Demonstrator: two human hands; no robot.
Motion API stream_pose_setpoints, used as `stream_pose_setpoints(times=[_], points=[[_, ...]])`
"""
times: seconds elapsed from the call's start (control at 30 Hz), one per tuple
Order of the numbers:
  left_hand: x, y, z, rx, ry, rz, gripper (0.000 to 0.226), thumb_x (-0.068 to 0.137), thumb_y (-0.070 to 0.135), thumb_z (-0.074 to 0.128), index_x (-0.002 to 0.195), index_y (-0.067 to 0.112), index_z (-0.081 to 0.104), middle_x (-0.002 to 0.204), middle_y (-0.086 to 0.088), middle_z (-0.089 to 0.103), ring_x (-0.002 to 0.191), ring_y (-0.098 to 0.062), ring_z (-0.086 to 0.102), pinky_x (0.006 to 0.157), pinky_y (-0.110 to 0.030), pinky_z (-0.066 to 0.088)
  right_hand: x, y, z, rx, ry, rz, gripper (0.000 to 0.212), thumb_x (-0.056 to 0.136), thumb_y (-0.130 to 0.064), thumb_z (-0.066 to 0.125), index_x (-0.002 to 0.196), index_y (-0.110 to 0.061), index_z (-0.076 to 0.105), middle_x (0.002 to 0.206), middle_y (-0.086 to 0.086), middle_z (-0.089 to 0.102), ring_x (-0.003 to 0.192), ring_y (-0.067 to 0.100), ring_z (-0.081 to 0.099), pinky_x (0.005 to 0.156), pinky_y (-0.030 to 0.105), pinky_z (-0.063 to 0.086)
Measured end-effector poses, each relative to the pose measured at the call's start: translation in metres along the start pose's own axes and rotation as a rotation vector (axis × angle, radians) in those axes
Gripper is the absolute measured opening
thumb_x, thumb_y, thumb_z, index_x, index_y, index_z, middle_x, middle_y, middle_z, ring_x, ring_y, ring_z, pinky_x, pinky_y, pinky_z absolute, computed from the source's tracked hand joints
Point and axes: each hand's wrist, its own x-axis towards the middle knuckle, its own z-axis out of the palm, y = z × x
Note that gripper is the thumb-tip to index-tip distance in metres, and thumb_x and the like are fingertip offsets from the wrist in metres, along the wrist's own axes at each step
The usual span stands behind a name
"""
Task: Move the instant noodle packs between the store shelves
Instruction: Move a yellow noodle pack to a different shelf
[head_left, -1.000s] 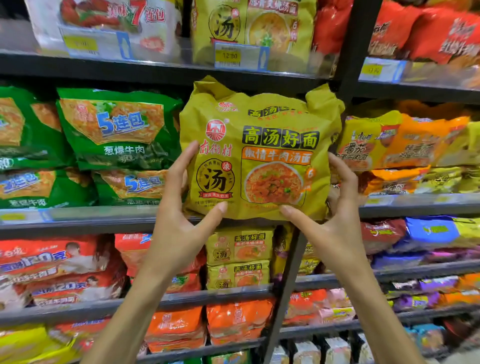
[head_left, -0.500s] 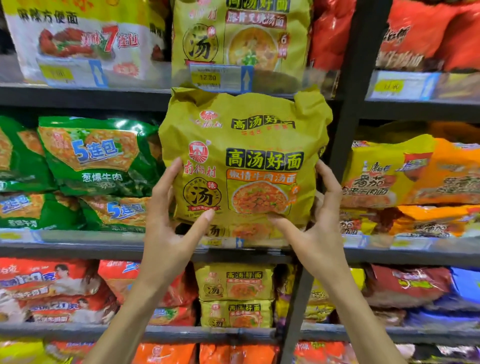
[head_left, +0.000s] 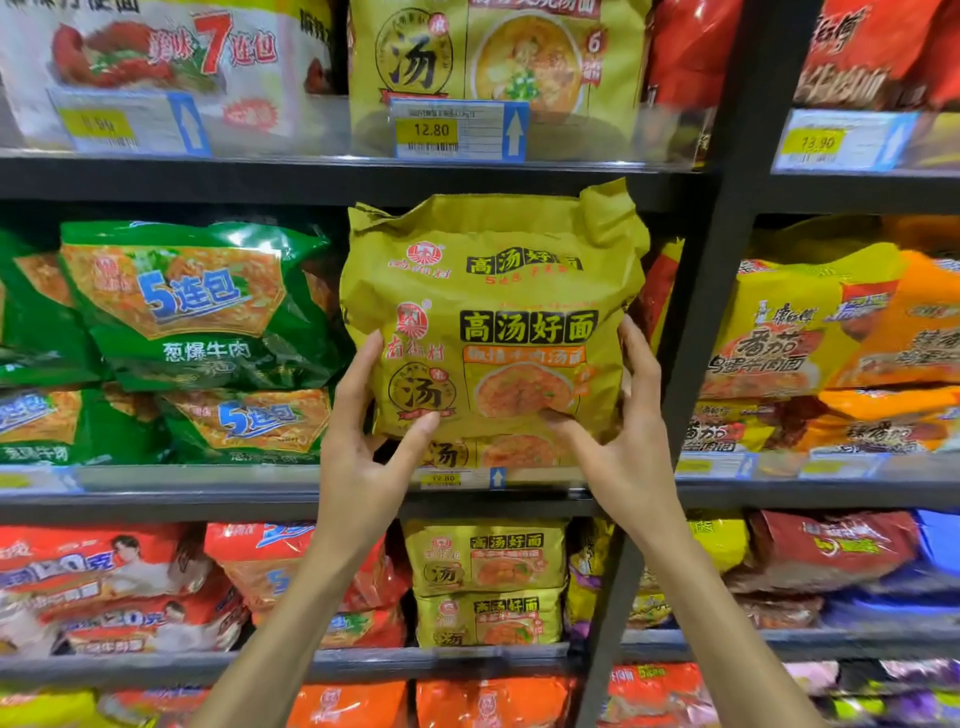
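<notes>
Yellow pack (head_left: 493, 317), clamped between left hand (head_left: 363, 441) and right hand (head_left: 623, 431), has risen since a second ago and now sits over another pack (head_left: 488, 453) on the middle shelf (head_left: 208, 501); placement seems nearly complete.

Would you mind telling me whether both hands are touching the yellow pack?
Touching: the head view shows left hand and right hand pressed against the yellow pack.

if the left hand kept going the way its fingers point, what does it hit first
Its fingers point up and into the shelf along the yellow noodle pack it grips; beyond, probably the dark shelf overhead, though depth is unclear.
</notes>
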Motion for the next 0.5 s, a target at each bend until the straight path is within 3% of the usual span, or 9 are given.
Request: stream_pose_setpoints(times=[0.13, 0.2, 0.3, 0.4, 0.5], points=[[0.011, 0.0, 0.004, 0.014, 0.0, 0.027, 0.075, 0.09, -0.006, 0.07, 0.149, 0.026, 0.036, 0.148, 0.037, 0.04, 0.144, 0.009, 0.033, 0.113, -0.007, 0.027, 0.012, -0.002, 0.004, -0.019, 0.033, -0.022, 0.101, 0.084, 0.005, 0.075, 0.149, -0.045, 0.017, 0.151, -0.02, 0.041, 0.133, -0.001, 0.049, 0.103, 0.016, 0.045], [0.019, -0.001, 0.005, 0.019, 0.001, 0.04, 0.075, 0.09, -0.006, 0.07, 0.148, 0.025, 0.035, 0.149, 0.034, 0.04, 0.144, 0.01, 0.033, 0.113, -0.007, 0.026, 0.019, -0.003, 0.005, -0.013, 0.044, -0.038, 0.099, 0.084, 0.005, 0.074, 0.15, -0.043, 0.017, 0.154, -0.01, 0.041, 0.135, 0.002, 0.049, 0.103, 0.016, 0.045], [0.03, -0.008, 0.005, 0.049, -0.015, 0.051, 0.078, 0.091, 0.001, 0.072, 0.15, 0.032, 0.033, 0.155, 0.019, 0.037, 0.148, 0.0, 0.032, 0.119, -0.017, 0.026, 0.029, 0.002, 0.011, -0.042, 0.068, -0.046, 0.096, 0.085, 0.003, 0.075, 0.153, -0.031, 0.016, 0.155, -0.01, 0.037, 0.137, 0.007, 0.046, 0.105, 0.015, 0.043], [0.038, -0.016, 0.006, 0.044, -0.046, 0.019, 0.077, 0.094, 0.006, 0.071, 0.151, 0.038, 0.03, 0.159, 0.019, 0.034, 0.151, -0.004, 0.03, 0.122, -0.026, 0.027, 0.034, 0.009, 0.016, -0.102, 0.097, -0.029, 0.096, 0.085, -0.003, 0.076, 0.156, -0.028, 0.016, 0.156, -0.005, 0.039, 0.137, 0.009, 0.048, 0.106, 0.015, 0.041], [0.045, -0.019, 0.008, 0.117, -0.081, 0.011, 0.073, 0.096, 0.011, 0.069, 0.155, 0.032, 0.031, 0.155, 0.034, 0.032, 0.149, 0.005, 0.027, 0.12, -0.019, 0.026, 0.038, 0.013, 0.016, -0.185, 0.102, 0.007, 0.097, 0.086, -0.017, 0.078, 0.157, -0.038, 0.016, 0.149, -0.024, 0.042, 0.13, 0.001, 0.051, 0.104, 0.015, 0.041]])
